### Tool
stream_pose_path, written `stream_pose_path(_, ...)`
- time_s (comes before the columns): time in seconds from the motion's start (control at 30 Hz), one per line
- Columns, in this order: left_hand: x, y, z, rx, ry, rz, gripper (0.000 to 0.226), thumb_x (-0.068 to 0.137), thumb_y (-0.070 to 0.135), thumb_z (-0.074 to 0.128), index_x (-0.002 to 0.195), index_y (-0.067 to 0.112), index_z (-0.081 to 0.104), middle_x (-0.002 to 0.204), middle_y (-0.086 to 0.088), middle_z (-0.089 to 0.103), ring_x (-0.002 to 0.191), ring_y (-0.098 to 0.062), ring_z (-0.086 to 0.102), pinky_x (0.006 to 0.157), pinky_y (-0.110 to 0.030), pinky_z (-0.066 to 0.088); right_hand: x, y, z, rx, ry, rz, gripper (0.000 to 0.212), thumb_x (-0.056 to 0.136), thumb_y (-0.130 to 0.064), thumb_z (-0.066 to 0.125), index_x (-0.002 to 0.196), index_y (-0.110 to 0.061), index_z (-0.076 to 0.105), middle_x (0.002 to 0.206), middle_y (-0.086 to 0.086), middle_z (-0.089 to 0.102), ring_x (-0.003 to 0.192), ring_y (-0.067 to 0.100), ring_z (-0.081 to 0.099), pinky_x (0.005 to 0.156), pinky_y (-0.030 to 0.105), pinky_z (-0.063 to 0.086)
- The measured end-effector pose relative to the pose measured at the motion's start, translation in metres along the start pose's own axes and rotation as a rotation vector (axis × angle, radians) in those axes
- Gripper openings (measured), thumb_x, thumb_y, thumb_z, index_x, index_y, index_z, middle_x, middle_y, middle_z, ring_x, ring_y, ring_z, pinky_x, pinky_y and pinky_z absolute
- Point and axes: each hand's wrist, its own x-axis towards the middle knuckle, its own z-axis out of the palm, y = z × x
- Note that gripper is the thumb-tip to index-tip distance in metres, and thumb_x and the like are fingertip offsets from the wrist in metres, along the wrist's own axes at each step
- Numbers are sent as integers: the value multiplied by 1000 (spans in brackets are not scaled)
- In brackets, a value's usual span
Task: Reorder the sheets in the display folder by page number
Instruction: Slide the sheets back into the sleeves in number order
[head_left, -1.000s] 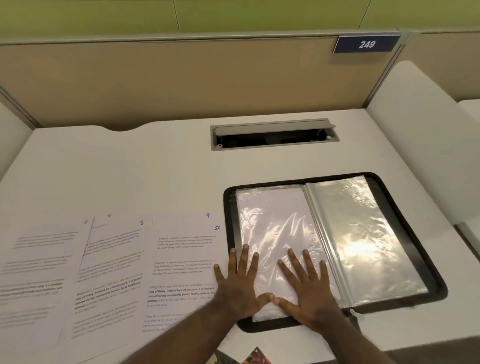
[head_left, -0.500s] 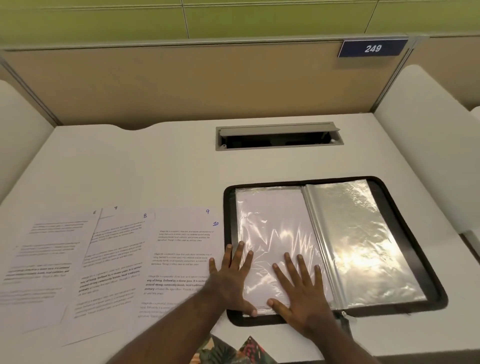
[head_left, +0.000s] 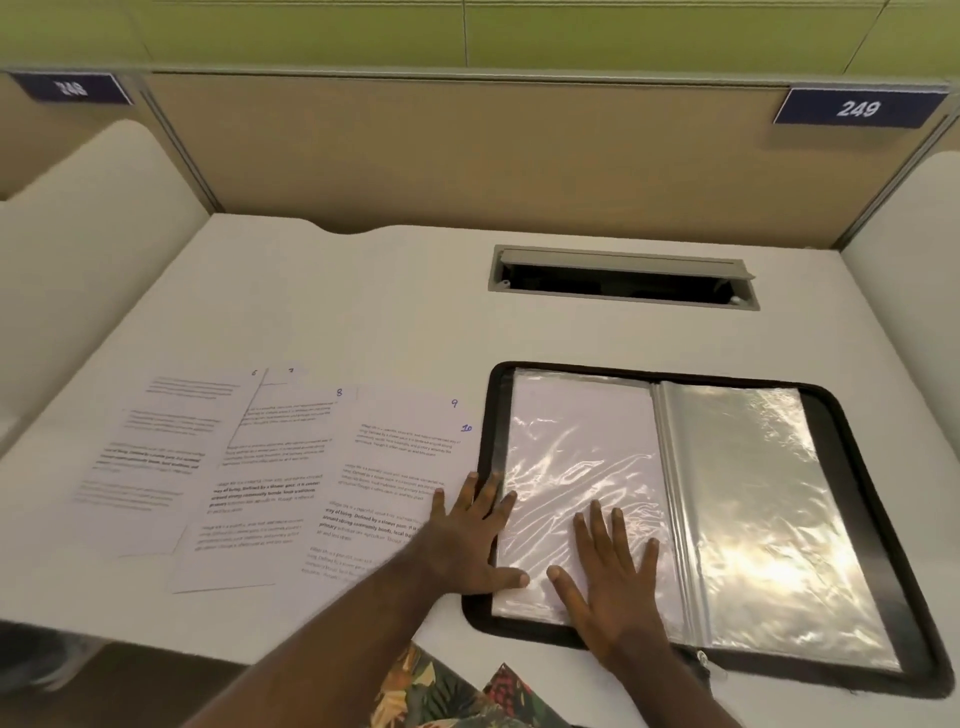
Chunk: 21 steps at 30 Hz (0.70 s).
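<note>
A black zip display folder (head_left: 852, 499) lies open on the white desk, its clear plastic sleeves shining. The left sleeve page (head_left: 576, 447) holds a blank-looking white sheet. My right hand (head_left: 610, 577) lies flat on that page with fingers spread. My left hand (head_left: 467, 540) rests flat across the folder's left edge, its thumb on the sleeve. Left of the folder, several printed sheets (head_left: 249, 467) lie fanned out, with handwritten numbers 6, 7, 8, 9 and 10 at their top corners.
A grey cable hatch (head_left: 623, 278) is set into the desk (head_left: 363, 312) behind the folder. Tan partition walls close off the back, with a blue sign 249 (head_left: 857, 109). White side panels stand left and right. Patterned clothing shows at the desk's front edge.
My left hand has slid a little left, from the sleeve page to the folder's left edge. The view has turned left. My right hand stays flat on the page.
</note>
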Motion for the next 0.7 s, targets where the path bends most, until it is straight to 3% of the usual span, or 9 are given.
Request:
stream_pose_path(0.1,-8,-15,4,-46,50,-58,101,83,82,36,155,31,-13,160,2,-30,148,-26,-26,119,-60,-6,13,-14,-3,35,19,-38,88,81,-77,-15,152,-25,-19,155,-7,-36,143,13,-35,116,44,-21)
stream_pose_path(0.2,-15,-37,5,-62,91,-116,107,70,91,15,156,33,-11,160,3,-29,149,-25,-25,118,-58,-7,29,-39,-6,80,52,-107,89,85,-76,-8,154,-21,-11,158,-5,-29,145,14,-29,118,34,-16)
stream_pose_path(0.5,-49,-169,-12,-241,190,-281,123,53,98,2,157,32,-7,162,5,-24,150,-22,-20,118,-58,-2,82,-166,-1,88,-21,-261,89,84,-72,-4,153,-17,-14,158,-1,-28,144,15,-31,119,33,-18)
stream_pose_path(0.6,-69,-230,-14,-327,241,-407,113,67,96,21,158,32,0,164,6,-16,152,-22,-14,119,-58,1,102,-218,1,70,-61,-360,95,80,-72,-7,155,-12,-9,161,4,-21,143,16,-30,119,34,-18)
stream_pose_path(0.7,-89,-295,-9,-393,320,-588,87,89,72,42,158,31,7,166,5,-7,153,-22,-5,119,-57,5,119,-273,4,80,-130,-444,97,80,-71,-3,155,-9,-3,162,6,-15,143,14,-27,120,36,-15)
